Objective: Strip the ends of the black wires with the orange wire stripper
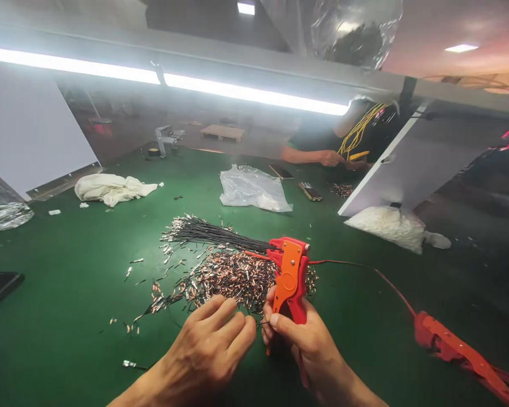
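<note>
My right hand is wrapped round the handles of a red and orange wire stripper, held upright with its head at the top. My left hand is closed, knuckles up, just left of it. A thin black wire shows between the left fingertips and the right thumb; the fingertips are hidden. By my left wrist, a metal terminal on a black wire end pokes out. Behind the hands lies a heap of short cut wire ends with bare copper. A bundle of black wires with terminals lies beyond it.
A second red stripper lies at right, a red cord running from it. On the green table are a plastic bag, white cloth, a white-filled bag and phone-like devices. A co-worker's hands hold yellow wires.
</note>
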`<state>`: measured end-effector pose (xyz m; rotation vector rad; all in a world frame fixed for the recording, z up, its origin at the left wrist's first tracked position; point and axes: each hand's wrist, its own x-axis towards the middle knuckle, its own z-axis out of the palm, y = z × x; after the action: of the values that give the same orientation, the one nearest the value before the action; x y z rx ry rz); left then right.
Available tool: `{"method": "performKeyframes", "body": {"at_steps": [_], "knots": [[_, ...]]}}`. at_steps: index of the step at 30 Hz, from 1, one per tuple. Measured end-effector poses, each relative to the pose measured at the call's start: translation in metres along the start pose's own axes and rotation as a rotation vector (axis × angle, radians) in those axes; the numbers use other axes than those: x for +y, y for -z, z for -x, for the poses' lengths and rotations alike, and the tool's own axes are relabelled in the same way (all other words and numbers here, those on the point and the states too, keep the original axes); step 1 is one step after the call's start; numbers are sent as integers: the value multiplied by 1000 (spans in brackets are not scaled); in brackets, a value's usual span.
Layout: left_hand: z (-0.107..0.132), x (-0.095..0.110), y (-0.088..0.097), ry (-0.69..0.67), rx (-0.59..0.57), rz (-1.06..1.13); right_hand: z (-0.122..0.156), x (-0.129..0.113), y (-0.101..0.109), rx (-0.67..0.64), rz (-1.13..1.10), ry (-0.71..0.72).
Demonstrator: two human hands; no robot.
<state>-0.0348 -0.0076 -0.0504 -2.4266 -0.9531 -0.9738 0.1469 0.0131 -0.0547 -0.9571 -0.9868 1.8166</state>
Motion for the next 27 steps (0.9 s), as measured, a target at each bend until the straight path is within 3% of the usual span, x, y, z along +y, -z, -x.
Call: {"method": "performKeyframes", "body": {"at_steps": [7,14,19,27], "knots": [[-5,-2,1,-37,73,-71,-11,16,7,69,64,79],[-1,1,-1,-57,44,-86,-7,-2,2,85,369,175],[2,-2,0,-21,3,-151,-8,-6,12,152,637,299],[1,-9,2,43,41,-175,-10,-12,17,179,829,287]]}}
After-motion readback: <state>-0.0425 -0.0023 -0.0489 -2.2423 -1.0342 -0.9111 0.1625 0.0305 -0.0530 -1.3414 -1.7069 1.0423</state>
